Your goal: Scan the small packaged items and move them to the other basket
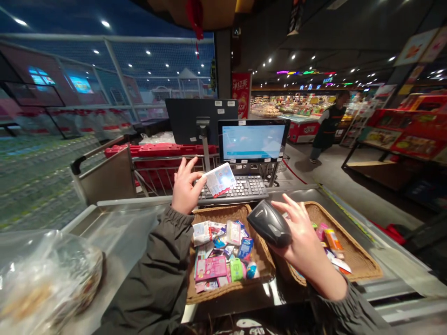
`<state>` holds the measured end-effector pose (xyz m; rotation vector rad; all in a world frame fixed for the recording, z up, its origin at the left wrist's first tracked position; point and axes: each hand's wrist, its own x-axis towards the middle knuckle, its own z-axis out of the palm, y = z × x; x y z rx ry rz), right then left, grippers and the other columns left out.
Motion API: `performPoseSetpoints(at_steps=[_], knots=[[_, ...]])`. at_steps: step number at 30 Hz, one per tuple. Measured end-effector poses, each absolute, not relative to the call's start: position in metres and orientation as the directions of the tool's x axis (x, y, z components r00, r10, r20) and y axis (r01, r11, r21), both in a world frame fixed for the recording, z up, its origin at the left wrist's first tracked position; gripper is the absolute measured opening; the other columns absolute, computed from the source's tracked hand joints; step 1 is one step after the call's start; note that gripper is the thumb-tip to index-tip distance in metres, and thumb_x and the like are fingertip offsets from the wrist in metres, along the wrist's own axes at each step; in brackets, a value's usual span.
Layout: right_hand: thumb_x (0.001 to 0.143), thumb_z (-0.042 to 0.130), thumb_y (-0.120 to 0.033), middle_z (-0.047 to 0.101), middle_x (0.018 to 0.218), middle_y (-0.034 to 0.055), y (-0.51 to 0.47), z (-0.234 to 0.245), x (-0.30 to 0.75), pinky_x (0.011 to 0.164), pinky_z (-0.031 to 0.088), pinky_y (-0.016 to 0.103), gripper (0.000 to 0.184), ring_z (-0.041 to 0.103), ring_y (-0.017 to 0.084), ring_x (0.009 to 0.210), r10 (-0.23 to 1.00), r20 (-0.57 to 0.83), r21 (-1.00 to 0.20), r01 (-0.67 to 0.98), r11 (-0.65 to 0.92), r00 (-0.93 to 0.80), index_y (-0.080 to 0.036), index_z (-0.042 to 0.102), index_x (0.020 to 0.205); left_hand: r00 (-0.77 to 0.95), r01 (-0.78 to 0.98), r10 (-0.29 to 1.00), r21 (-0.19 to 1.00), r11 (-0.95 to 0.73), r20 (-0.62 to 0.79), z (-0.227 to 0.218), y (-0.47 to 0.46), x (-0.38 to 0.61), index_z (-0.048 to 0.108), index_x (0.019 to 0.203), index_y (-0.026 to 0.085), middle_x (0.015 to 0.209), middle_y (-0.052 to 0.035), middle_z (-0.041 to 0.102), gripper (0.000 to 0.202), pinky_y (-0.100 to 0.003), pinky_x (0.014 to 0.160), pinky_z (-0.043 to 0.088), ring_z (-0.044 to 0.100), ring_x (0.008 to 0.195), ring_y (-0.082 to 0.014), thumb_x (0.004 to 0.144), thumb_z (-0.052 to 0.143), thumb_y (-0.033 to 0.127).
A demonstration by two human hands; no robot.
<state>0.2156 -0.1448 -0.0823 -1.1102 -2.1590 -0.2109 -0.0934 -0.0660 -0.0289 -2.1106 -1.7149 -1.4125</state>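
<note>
My left hand (184, 186) is raised over the counter and pinches a small white and blue packet (220, 179) by its left edge, in front of the keyboard (244, 188). My right hand (300, 235) grips a black handheld barcode scanner (269, 223), its head turned toward the packet. Below sit two wicker baskets: the left basket (223, 291) holds several small colourful packets, the right basket (363, 263) holds a few more.
A lit till screen (253, 141) and a dark monitor back (199, 120) stand behind the keyboard. A steel counter (118, 232) runs left, with a clear plastic bag (42, 274) at the near left. Red shopping trolleys (153, 160) stand beyond. A person (328, 125) walks in the aisle.
</note>
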Motion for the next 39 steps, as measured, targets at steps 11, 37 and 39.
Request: performPoseSetpoints(at_steps=[11, 37, 39], knots=[[0.080, 0.060, -0.027, 0.058, 0.132, 0.0172, -0.156, -0.083, 0.197, 0.108, 0.027, 0.075, 0.032, 0.039, 0.040, 0.139, 0.650, 0.642, -0.162, 0.756, 0.634, -0.407, -0.019, 0.061, 0.111, -0.068, 0.803, 0.748, 0.481, -0.352, 0.661, -0.044, -0.077, -0.117, 0.069, 0.079, 0.020, 0.146, -0.0079, 0.052, 0.024, -0.064, 0.115, 0.026, 0.030, 0.146, -0.0330, 0.088, 0.052, 0.035], [0.080, 0.063, -0.030, 0.059, 0.132, 0.0171, -0.163, -0.108, 0.178, 0.109, 0.026, 0.074, 0.031, 0.039, 0.041, 0.139, 0.748, 0.463, -0.269, 0.729, 0.629, -0.475, -0.018, 0.066, 0.109, 0.196, 0.909, 0.979, 0.384, -0.163, -0.048, -0.188, -0.110, -0.152, 0.070, 0.073, 0.022, 0.140, -0.0019, 0.059, 0.021, -0.071, 0.111, 0.018, 0.032, 0.144, -0.0328, 0.085, 0.055, 0.028], [0.080, 0.064, -0.030, 0.059, 0.132, 0.0170, -0.164, -0.110, 0.177, 0.109, 0.026, 0.074, 0.033, 0.039, 0.041, 0.138, 0.754, 0.447, -0.275, 0.728, 0.628, -0.481, -0.018, 0.066, 0.110, 0.202, 0.921, 0.975, 0.356, -0.158, -0.091, -0.198, -0.109, -0.150, 0.072, 0.074, 0.023, 0.139, -0.0017, 0.059, 0.020, -0.071, 0.112, 0.016, 0.032, 0.145, -0.0322, 0.085, 0.056, 0.027]])
